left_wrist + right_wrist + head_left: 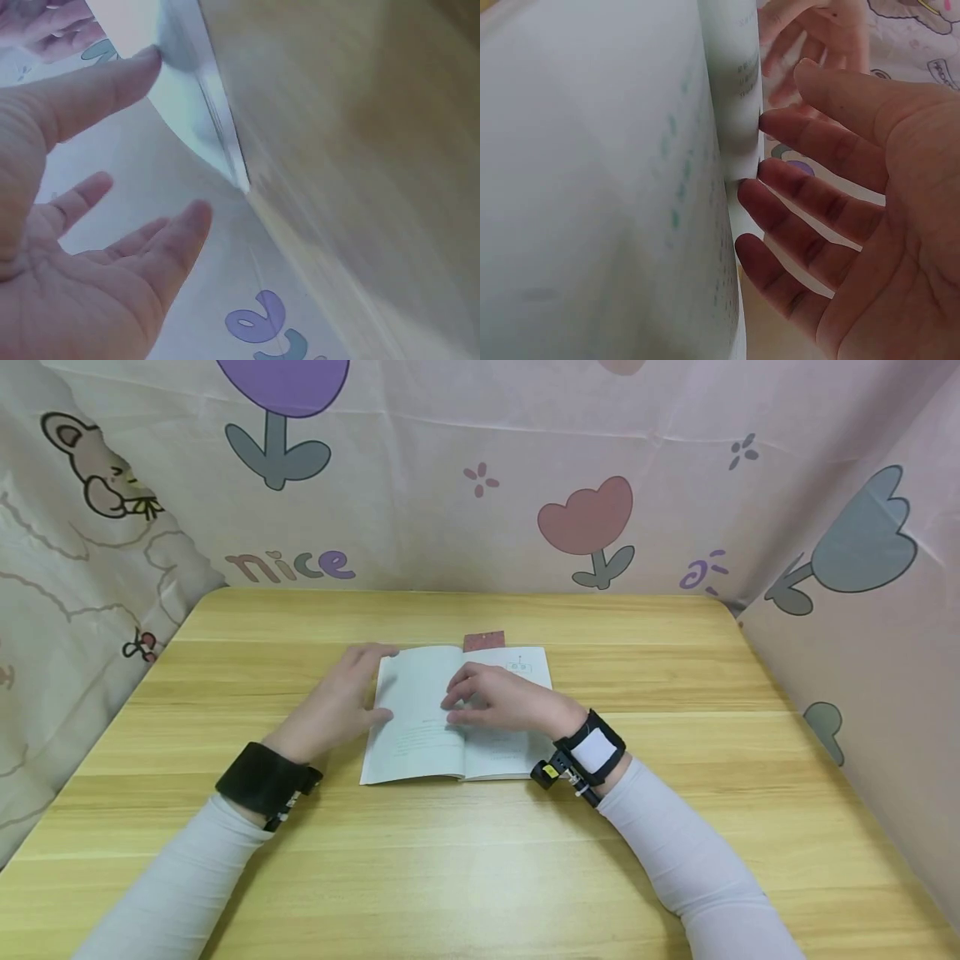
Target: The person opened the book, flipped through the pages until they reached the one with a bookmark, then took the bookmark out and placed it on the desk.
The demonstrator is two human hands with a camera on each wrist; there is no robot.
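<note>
Left hand (335, 700) at left edge of book (416, 693), thumb (378, 717) spread from fingers (375, 651). Right hand (510, 697) over book's middle, fingers slightly bent. Forearms (180, 872) slant from book's near side.

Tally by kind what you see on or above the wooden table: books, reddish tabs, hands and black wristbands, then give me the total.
Open book: 1
Reddish tab: 1
Left hand and right hand: 2
Black wristbands, left and right: 2
Total: 6

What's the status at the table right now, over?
Left hand open at the book's left edge. Right hand relaxed over its middle. The book lies open on wooden tabletop. Right hand partly covers it.
</note>
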